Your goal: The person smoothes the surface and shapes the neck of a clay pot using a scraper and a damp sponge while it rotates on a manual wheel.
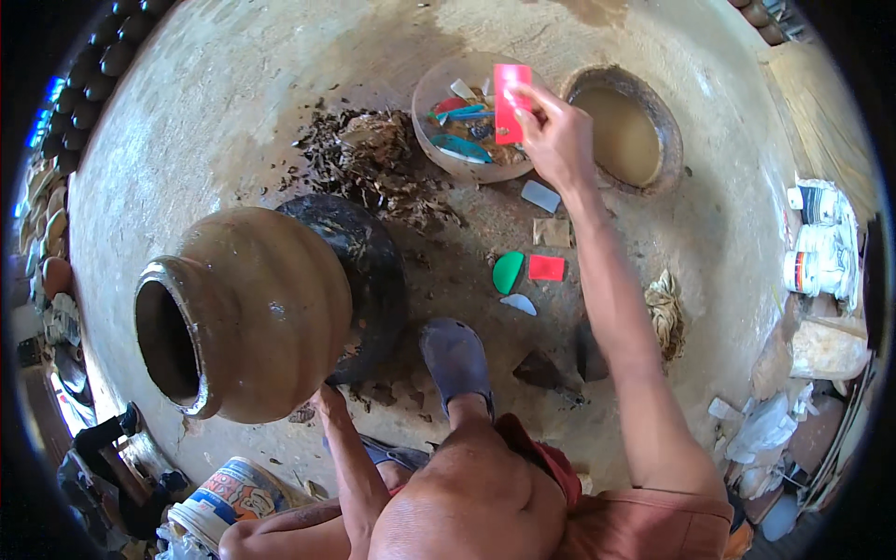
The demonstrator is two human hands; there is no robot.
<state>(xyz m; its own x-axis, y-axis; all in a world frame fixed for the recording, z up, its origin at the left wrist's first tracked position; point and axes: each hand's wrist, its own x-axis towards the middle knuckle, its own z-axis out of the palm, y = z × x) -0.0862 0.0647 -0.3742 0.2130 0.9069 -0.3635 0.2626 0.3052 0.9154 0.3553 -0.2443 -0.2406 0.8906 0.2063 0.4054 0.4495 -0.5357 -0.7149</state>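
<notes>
A large brown clay pot (266, 313) lies tilted on its side, its dark mouth facing left and its base against a black rounded support (350, 252). My left hand (325, 401) is at the pot's lower right side; its fingers are hidden behind the pot. Far from it, my right hand (560, 135) pinches a flat red rectangular scraper (509, 79) between thumb and fingers. It holds this above a translucent basin (425, 140) with blue and white tools inside. To the basin's right stands a round bowl of murky water (621, 135).
Flat pieces lie on the floor: a green half-round (508, 273), a red rectangle (547, 268), a white one (540, 196). Dark clay scraps (373, 159) are heaped left of the basin. A crumpled cloth (664, 313) is at right, a painted bucket (233, 499) at lower left.
</notes>
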